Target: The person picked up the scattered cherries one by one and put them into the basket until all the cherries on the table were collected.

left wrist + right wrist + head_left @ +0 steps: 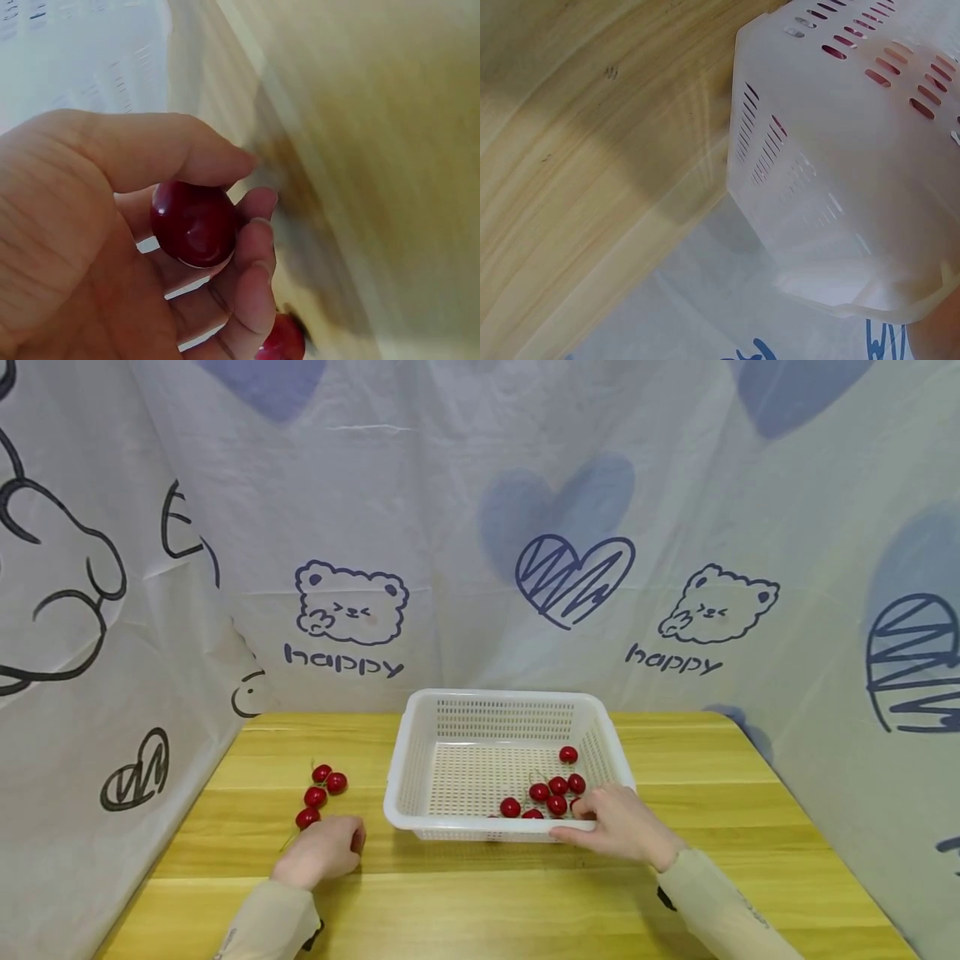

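My left hand (321, 850) is at the left of the table, and in the left wrist view its curled fingers and thumb hold a dark red cherry (193, 223). Just beyond it lie several cherries (315, 797) with stems, in a loose line on the wood. A white perforated plastic basket (480, 823) stands at the middle of the table. Several cherries (557, 805) sit inside, mostly toward its near right corner. At that corner my right hand (626, 822) grips the rim, thumb outside and fingers over the inner side. Its fingertips are partly hidden in the head view.
The wooden table (480, 902) reaches back to a pale printed curtain (450, 610) with bears and hearts, which also hangs along both sides. The basket's back rim is close to the curtain.
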`<state>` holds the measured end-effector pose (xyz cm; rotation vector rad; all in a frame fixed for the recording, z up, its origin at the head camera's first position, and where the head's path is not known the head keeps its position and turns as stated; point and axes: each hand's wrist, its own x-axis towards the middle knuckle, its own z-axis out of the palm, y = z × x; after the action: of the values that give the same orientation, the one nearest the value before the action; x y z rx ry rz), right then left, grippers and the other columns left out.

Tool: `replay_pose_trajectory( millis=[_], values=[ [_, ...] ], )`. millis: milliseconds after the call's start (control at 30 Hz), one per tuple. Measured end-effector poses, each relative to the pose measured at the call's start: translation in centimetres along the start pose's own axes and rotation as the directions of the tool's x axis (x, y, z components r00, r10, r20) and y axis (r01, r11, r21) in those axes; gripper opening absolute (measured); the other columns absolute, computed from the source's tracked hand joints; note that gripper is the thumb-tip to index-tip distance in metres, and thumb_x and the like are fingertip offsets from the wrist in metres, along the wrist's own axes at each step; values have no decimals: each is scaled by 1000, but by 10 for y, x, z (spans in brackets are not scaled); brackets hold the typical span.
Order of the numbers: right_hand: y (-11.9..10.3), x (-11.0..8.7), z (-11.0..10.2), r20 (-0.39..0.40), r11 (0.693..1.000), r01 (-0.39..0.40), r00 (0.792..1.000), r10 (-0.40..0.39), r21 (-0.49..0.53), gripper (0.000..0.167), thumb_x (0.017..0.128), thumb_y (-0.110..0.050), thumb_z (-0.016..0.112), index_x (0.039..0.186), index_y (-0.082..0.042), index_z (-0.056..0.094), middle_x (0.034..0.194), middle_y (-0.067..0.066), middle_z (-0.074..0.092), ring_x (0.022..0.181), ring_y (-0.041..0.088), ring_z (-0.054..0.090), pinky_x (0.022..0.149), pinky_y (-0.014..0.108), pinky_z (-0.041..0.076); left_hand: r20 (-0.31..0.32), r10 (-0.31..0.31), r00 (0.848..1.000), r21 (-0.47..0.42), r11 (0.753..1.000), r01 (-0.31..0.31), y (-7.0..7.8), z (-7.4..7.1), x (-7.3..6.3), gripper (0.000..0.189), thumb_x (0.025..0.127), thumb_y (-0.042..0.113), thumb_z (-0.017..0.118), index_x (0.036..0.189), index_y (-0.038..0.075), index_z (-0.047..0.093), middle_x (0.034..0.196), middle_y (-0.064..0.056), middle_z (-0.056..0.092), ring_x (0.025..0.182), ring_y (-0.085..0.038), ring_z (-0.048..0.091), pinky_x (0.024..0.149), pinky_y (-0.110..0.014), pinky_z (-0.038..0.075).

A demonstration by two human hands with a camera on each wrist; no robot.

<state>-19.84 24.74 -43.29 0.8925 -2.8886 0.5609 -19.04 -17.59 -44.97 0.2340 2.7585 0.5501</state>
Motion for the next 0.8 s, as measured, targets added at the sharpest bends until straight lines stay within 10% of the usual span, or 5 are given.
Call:
replay_pose_trajectory(
  millis=[800],
  values=[
    [-2, 0, -1, 5, 1000, -16, 1000, 16, 7, 59, 89, -61, 67, 55, -25, 34, 53, -17, 23, 51, -4, 24, 50, 16, 20, -131, 83, 988, 60, 995, -75, 16, -35, -1, 14, 84, 1, 68, 96, 7, 63, 78, -2, 56, 72, -18, 50, 65, -32, 43]
  ],
)
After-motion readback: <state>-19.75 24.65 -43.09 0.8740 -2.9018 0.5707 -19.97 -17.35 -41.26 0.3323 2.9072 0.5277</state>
